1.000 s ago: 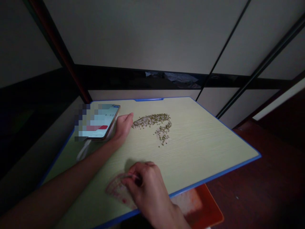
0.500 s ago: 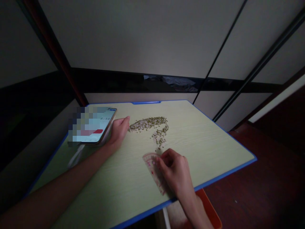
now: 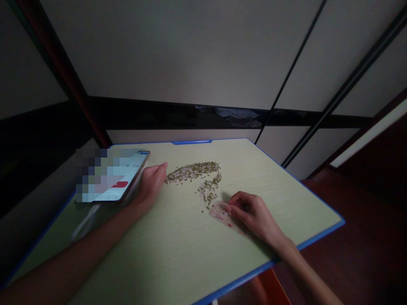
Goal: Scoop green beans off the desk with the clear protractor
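Observation:
A clear plastic protractor (image 3: 222, 217) with pinkish-red markings is pinched at its edge by my right hand (image 3: 254, 214). It slants low over the tabletop, its far end beside a small scatter of green beans and pale grains (image 3: 209, 190). Behind that scatter lies a longer heap of the same green beans and pale grains (image 3: 193, 170). My left hand (image 3: 153, 180) rests at the heap's left end, thumb uppermost and fingers drawn together. The inside of that hand is hidden, so I cannot see whether it holds anything.
A lit phone (image 3: 127, 176), partly blurred out, lies left of my left hand, with a white strap or cable (image 3: 84, 222) below it. The pale table (image 3: 152, 254) has a blue rim. An orange bin (image 3: 273, 286) stands under the near edge. Cabinet panels (image 3: 178, 55) rise behind.
My right hand has moved to the right and slightly away from me, swinging the protractor to a flatter angle beside the small scatter. My left hand stays by the heap. The view has shifted slightly.

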### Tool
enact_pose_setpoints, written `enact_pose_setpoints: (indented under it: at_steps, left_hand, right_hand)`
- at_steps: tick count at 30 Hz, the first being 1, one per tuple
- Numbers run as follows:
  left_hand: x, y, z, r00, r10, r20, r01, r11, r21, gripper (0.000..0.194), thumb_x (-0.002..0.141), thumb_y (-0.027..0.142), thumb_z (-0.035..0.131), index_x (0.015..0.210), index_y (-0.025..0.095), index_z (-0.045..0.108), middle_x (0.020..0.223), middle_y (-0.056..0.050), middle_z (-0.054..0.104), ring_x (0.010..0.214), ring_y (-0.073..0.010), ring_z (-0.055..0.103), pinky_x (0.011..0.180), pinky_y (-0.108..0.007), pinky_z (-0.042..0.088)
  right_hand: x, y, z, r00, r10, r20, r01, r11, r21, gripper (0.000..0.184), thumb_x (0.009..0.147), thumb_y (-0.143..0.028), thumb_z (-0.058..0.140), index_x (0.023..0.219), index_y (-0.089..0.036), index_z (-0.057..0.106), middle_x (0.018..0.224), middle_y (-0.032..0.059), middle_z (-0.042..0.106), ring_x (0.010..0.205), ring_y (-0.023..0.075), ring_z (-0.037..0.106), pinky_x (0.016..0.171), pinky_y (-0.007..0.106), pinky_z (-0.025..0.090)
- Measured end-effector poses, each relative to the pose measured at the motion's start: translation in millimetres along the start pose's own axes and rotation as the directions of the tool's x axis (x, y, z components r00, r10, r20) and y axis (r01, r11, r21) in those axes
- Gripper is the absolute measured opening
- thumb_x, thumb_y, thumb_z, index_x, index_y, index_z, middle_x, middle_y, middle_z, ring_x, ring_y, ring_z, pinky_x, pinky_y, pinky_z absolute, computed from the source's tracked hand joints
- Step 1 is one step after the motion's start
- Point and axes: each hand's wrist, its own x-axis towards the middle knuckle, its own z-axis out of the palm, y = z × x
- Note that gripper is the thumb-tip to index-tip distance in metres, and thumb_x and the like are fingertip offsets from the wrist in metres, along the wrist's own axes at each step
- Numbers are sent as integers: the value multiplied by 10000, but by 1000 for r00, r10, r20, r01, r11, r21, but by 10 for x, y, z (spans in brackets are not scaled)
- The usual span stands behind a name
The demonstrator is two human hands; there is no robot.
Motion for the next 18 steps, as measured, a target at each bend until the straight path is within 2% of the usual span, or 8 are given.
enact_pose_setpoints:
  at_steps: [2, 5, 8, 10, 12, 15, 18]
  left_hand:
    - [-8, 10, -7, 1000, -6, 4, 6, 1000, 5, 351, 701, 332, 446, 395, 223, 310, 337, 66, 301, 353, -93, 284, 411, -253, 228]
    - [-39, 53, -21, 1000, -19, 9, 19, 1000, 21, 353, 704, 346, 452, 406, 223, 309, 339, 67, 306, 363, -97, 292, 422, -252, 240]
    - [-75, 107, -39, 998, -52, 33, 50, 996, 70, 350, 721, 367, 439, 424, 220, 324, 341, 70, 306, 374, -101, 291, 435, -252, 243]
    - [-92, 130, -50, 997, -67, 37, 64, 994, 88, 354, 726, 379, 432, 431, 220, 317, 340, 70, 307, 378, -102, 286, 438, -254, 235]
    - [-97, 139, -59, 996, -78, 43, 73, 992, 106, 363, 730, 397, 426, 435, 219, 313, 341, 71, 311, 381, -103, 290, 442, -253, 231]
    - [-88, 131, -64, 995, -80, 52, 72, 987, 141, 381, 734, 423, 417, 430, 215, 318, 334, 71, 319, 384, -103, 304, 455, -249, 237]
    - [-64, 109, -57, 995, -81, 50, 72, 984, 161, 401, 737, 437, 408, 415, 217, 312, 322, 70, 319, 382, -103, 312, 470, -252, 250]
  right_hand:
    - [150, 55, -101, 996, -70, 63, 68, 997, 44, 195, 752, -334, 578, 726, -141, 564, 572, -17, 511, 507, 92, 428, 465, 216, 317]
    - [437, 111, -245, 985, -74, 155, 35, 970, 241, 250, 702, -381, 637, 705, -138, 578, 507, -47, 480, 411, 66, 408, 388, 196, 300]
    - [769, 174, -374, 993, -44, 106, 0, 925, 381, 271, 638, -377, 706, 692, -126, 618, 483, -48, 515, 359, 49, 413, 351, 181, 284]
    - [980, 243, -440, 996, -7, 93, -45, 837, 545, 287, 593, -375, 744, 655, -117, 635, 447, -43, 522, 346, 41, 408, 343, 173, 275]
    - [1149, 331, -483, 998, 11, 68, -50, 802, 595, 311, 579, -407, 746, 651, -126, 635, 449, -48, 523, 345, 27, 383, 341, 163, 262]
    - [1282, 465, -512, 998, 31, 45, -53, 762, 645, 350, 531, -401, 775, 733, -148, 643, 522, -38, 570, 401, 38, 435, 378, 164, 321]
    - [1291, 557, -530, 998, 35, 59, -66, 708, 703, 423, 498, -333, 805, 848, -168, 634, 604, -25, 611, 478, 60, 505, 457, 182, 400]
